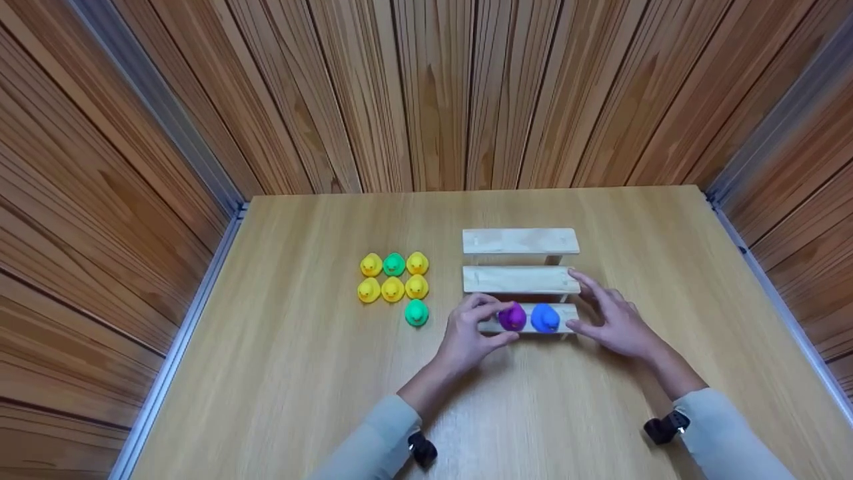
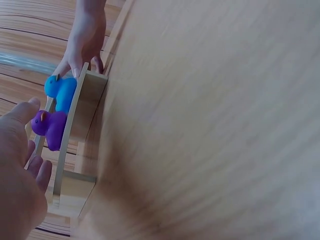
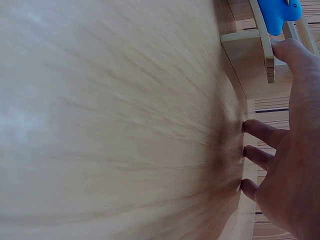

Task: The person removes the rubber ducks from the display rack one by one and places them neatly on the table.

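Note:
On the lowest tier of a pale wooden stepped rack (image 1: 521, 280) stand a purple rubber duck (image 1: 512, 317) and, to its right, a blue rubber duck (image 1: 546, 319). My left hand (image 1: 468, 333) is at the rack's left end, its thumb and forefinger spread on either side of the purple duck. In the left wrist view the purple duck (image 2: 50, 130) shows beside loosely bent fingers. My right hand (image 1: 616, 323) is at the right end, its thumb by the lowest tier's edge. Its other fingertips (image 3: 250, 125) reach down by the tabletop in the right wrist view.
Left of the rack, several yellow ducks (image 1: 393, 289) stand in two rows with a green duck (image 1: 394, 265) among them. Another green duck (image 1: 416, 313) stands in front. Wood-panelled walls (image 1: 433, 100) enclose the table (image 1: 286, 347) at the back and sides.

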A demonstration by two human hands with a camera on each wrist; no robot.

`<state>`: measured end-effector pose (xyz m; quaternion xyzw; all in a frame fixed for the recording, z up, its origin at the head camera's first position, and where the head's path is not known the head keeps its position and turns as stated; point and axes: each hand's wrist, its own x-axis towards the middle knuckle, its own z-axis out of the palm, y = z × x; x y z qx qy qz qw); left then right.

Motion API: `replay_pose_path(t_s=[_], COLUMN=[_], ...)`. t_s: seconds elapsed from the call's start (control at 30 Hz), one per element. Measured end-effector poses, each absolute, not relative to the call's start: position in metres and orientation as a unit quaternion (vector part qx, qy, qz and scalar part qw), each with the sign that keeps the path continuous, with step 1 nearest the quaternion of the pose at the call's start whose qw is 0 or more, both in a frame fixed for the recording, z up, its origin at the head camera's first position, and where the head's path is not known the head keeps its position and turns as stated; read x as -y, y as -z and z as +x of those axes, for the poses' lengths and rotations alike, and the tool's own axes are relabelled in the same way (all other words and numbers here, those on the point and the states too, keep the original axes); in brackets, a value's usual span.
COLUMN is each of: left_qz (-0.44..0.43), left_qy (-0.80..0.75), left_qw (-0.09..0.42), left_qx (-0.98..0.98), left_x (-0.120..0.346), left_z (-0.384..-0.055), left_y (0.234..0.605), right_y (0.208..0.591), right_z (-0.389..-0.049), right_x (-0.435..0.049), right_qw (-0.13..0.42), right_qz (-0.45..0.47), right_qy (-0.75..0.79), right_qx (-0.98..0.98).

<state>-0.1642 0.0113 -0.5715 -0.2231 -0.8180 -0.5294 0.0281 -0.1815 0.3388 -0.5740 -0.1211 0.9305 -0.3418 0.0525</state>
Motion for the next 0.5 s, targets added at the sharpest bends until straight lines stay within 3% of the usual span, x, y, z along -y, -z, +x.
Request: replay_pose_path(t_s=[0.5], left_qz=[-0.198], left_qy=[0.527], left_qw=[0.037], left_qx=[0.826], left_x=[-0.028], left_z=[-0.165], left_y=[0.577], right_y=[0.574], right_z=[-0.180], right_x=[-0.340], right_qw=[0.065], right_qz=[-0.116], right_qy=[0.347], right_qx=[-0.928])
